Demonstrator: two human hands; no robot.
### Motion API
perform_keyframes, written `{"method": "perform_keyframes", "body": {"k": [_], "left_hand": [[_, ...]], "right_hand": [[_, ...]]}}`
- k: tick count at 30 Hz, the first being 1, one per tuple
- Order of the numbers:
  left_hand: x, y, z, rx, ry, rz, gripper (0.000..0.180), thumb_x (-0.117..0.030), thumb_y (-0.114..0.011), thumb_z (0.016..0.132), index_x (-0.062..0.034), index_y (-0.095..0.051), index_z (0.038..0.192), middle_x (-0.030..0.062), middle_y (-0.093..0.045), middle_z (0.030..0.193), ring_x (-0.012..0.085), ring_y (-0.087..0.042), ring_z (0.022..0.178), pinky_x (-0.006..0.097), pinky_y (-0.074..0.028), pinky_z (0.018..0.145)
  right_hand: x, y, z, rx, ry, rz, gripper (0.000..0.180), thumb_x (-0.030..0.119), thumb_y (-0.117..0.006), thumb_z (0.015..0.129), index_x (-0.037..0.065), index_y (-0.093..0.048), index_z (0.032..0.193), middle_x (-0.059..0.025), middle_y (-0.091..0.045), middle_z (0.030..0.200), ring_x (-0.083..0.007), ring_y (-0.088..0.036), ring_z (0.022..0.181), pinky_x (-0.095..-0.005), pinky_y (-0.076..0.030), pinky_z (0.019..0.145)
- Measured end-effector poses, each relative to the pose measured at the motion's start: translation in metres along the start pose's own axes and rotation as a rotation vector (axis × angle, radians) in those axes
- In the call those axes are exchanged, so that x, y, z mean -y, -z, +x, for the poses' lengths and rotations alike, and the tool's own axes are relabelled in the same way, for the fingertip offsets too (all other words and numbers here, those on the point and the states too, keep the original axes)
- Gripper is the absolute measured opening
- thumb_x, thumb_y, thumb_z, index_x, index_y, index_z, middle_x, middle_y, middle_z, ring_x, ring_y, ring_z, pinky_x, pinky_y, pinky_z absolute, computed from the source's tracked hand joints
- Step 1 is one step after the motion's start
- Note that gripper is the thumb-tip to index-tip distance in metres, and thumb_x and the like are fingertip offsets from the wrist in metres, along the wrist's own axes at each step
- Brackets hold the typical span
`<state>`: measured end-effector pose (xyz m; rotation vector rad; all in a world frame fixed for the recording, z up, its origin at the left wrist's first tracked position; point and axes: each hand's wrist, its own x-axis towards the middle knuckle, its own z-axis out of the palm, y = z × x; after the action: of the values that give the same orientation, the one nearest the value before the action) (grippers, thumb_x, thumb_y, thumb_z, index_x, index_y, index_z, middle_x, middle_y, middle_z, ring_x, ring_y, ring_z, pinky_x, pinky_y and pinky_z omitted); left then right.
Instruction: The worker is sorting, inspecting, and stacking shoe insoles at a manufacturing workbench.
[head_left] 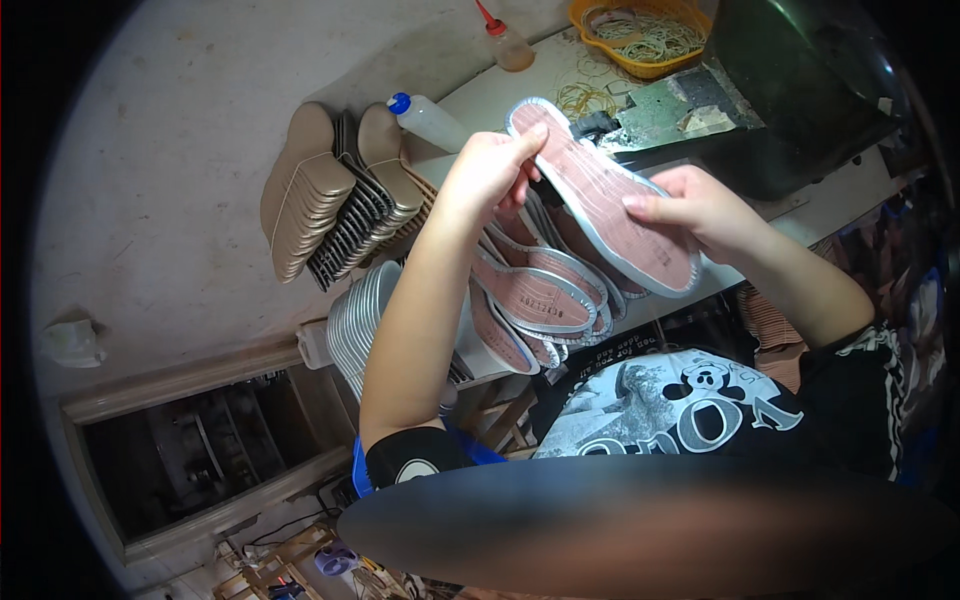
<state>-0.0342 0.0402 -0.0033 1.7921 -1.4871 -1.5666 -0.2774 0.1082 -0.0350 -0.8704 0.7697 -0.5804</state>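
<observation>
A pink shoe insole with a silvery-white wrapped edge is held up at a slant over the table, its inner face towards me. My left hand pinches its narrow upper end, thumb on the pink face. My right hand grips the side near the wide lower end, thumb on top and fingers behind. Just below lies a loose pile of similar pink insoles at the table edge. Beside my left forearm stand rubber-banded bundles of tan and dark insoles and a fanned stack of silvery-edged pieces.
A dark green sewing machine stands behind my right hand. On the table are a yellow basket of rubber bands, loose bands, a red-tipped bottle and a blue-capped bottle. A framed window is at lower left.
</observation>
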Motion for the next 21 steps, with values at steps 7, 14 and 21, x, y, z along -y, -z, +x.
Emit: {"method": "perform_keyframes", "body": {"k": [7,14,21], "left_hand": [[0.049,0.014,-0.009,0.041,-0.207,-0.567,0.036,-0.035,-0.055,0.094,-0.0061,-0.056,0.073,-0.0011,-0.051,0.050,0.0055,-0.037,0.032,0.019,-0.027,0.034],[0.203,-0.025,-0.105,-0.787,-0.300,-0.315,0.034,-0.028,-0.048,0.098,0.0039,-0.051,0.108,0.0166,-0.064,0.095,0.0243,-0.062,0.088,0.033,-0.045,0.086],[0.248,-0.044,-0.109,-0.753,0.036,0.088,0.091,-0.038,-0.071,0.074,0.0128,-0.029,0.137,0.0330,-0.043,0.131,0.0438,-0.039,0.126,0.044,-0.030,0.107]], "right_hand": [[-0.028,-0.067,0.022,0.106,0.094,-0.026,0.030,0.025,-0.066,0.089,-0.003,-0.066,0.100,-0.0050,-0.068,0.088,-0.0078,-0.062,0.075,-0.0240,-0.050,0.068],[-0.040,-0.101,0.004,0.093,0.282,-0.321,0.029,0.022,-0.067,0.086,-0.003,-0.063,0.099,-0.0080,-0.068,0.085,-0.0143,-0.063,0.076,-0.0301,-0.050,0.071],[-0.098,-0.110,0.054,-0.196,0.859,-1.172,0.038,0.019,-0.066,0.080,0.001,-0.053,0.109,-0.0165,-0.056,0.104,-0.0352,-0.054,0.097,-0.0441,-0.040,0.084]]}}
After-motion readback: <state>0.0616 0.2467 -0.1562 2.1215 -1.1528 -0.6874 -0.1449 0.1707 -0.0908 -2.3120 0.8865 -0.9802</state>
